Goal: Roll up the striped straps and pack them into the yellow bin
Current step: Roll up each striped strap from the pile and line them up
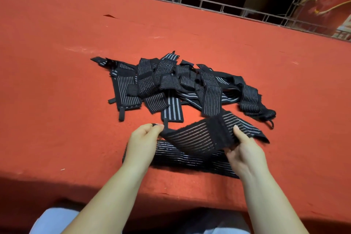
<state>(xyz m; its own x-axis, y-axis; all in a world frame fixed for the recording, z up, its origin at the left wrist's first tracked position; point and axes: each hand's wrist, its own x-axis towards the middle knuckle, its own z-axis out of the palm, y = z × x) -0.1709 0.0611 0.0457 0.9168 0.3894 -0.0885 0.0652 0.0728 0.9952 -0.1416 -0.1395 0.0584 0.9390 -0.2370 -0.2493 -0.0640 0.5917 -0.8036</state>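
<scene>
A black strap with thin pale stripes is stretched between my hands just above the red table. My left hand pinches its left end. My right hand grips the strap at a black patch near its middle, thumb on top. The strap's far end trails off to the right onto the table. Another striped strap lies flat under my hands. Behind them sits a loose pile of several striped straps. No yellow bin is in view.
The table is covered in red felt, with its near edge just in front of my lap. A metal grid railing runs along the far edge, dark behind it.
</scene>
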